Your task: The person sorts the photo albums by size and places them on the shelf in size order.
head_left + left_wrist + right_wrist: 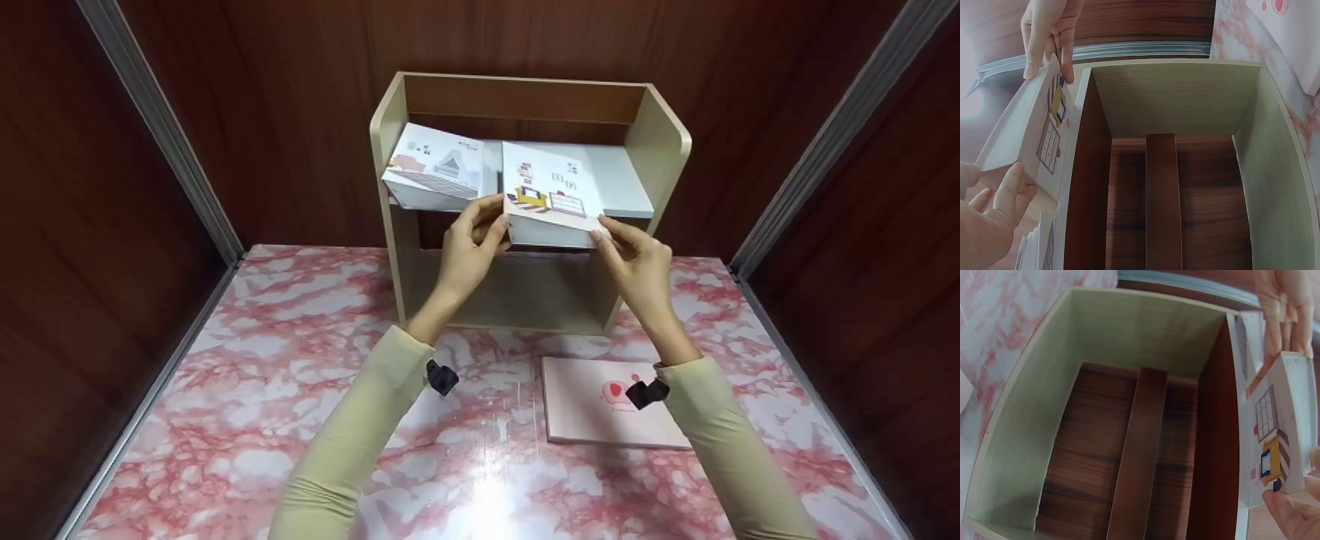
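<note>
Both hands hold a thick white book (551,187) with a printed room drawing, tilted above the front of the shelf unit's upper board. My left hand (472,244) pinches its near left corner, thumb in front and fingers behind. At the near right corner, my right hand (637,266) grips it between thumb and fingers. In the left wrist view, the left hand (991,216) is at the lower left and the right hand (1050,34) at the top. Beside the held book, a similar white book (439,165) leans against the unit's left side panel.
The light-wood shelf unit (667,139) stands against a dark wood-panelled wall (517,37). A pink book (581,409) with a red picture lies on the red-and-white marbled table (300,375), under the right forearm. Metal strips (161,127) run along the side walls.
</note>
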Motion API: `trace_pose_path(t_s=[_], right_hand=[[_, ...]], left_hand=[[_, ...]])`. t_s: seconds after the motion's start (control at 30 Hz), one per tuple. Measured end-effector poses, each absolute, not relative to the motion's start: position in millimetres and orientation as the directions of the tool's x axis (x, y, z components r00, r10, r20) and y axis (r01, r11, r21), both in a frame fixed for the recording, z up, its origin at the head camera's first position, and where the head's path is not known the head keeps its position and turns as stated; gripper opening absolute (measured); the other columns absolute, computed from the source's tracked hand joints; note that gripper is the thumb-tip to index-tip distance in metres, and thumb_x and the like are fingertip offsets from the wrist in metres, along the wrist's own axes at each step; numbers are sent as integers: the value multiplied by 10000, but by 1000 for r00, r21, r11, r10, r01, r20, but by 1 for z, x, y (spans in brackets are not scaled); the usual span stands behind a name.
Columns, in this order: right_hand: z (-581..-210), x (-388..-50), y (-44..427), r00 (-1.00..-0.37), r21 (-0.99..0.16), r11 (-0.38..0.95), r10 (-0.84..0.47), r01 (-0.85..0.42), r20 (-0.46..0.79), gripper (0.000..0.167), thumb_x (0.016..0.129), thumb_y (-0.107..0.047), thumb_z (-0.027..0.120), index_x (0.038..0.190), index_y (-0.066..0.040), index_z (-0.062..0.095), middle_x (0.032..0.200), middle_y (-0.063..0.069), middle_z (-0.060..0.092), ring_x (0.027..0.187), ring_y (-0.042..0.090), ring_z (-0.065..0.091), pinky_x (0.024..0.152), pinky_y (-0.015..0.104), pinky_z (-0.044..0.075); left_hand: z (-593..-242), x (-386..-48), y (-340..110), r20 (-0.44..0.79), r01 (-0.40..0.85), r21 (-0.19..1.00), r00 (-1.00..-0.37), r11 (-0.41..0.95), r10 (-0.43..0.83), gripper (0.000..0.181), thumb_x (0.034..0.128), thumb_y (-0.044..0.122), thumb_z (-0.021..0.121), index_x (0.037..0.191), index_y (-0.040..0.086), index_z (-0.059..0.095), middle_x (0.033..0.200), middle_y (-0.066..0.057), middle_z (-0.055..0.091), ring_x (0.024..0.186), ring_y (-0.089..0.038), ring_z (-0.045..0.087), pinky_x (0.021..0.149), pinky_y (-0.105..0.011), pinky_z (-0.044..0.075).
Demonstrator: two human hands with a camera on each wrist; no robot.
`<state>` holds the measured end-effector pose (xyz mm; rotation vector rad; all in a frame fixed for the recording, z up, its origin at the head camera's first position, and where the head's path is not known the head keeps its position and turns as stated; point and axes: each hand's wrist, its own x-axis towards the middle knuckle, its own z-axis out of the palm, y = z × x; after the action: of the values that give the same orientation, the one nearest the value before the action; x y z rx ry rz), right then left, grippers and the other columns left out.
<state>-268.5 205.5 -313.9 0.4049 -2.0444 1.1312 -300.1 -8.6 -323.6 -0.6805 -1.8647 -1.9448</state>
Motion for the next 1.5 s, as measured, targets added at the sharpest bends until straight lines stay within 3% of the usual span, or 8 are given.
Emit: trace_pose_path(t_s=[0.27,0.5,0.77,1.07,1.27,1.5], right_hand=[[-330,-293,220,-692,-619,534,85,-576,717,280,846,-154,680,1077,4,685,1001,165,688,870,226,661,696,62,470],[-329,-297,222,-695,-611,559,85,-560,714,276,831,-240,697,1027,-46,717,972,100,706,843,124,660,730,203,533],[-326,-298,224,-689,-617,554,104,-558,717,255,811,-259,718,966,-58,734,907,69,719,775,117,652,665,104,492],[-330,-298,224,-693,-610,575,101,-545,714,242,828,-270,696,971,-77,730,917,51,722,814,138,668,672,104,488],[-332,-300,224,-674,-594,573,96,-564,733,223,837,-244,689,987,-86,737,926,59,720,803,151,670,667,76,474],[-337,-300,224,-660,-584,542,71,-604,748,256,821,-172,707,1046,-52,713,964,114,706,811,174,666,681,116,507]], left_hand=[[-308,-284,-8,557,555,830,-830,-56,29,297,914,31,553,1179,-102,529,1161,-243,586,925,-314,644,706,-370,565],[-308,-286,-8,559,558,828,-829,-59,-3,277,909,32,562,1150,-104,553,1119,-245,608,925,-317,641,700,-353,566],[-307,-288,-7,595,596,802,-803,-48,-25,240,901,26,572,1103,-104,567,1040,-246,621,894,-331,641,683,-369,568],[-309,-286,-5,593,595,803,-804,-44,-44,204,898,11,570,1065,-104,591,1022,-252,640,887,-333,647,688,-352,568],[-311,-285,-4,599,600,799,-800,-30,-34,242,893,8,576,1110,-98,582,1067,-239,635,931,-306,637,732,-381,561],[-312,-284,-3,631,631,776,-776,14,11,411,792,-84,656,1182,-108,530,1201,-254,569,1119,-327,561,906,-404,491]])
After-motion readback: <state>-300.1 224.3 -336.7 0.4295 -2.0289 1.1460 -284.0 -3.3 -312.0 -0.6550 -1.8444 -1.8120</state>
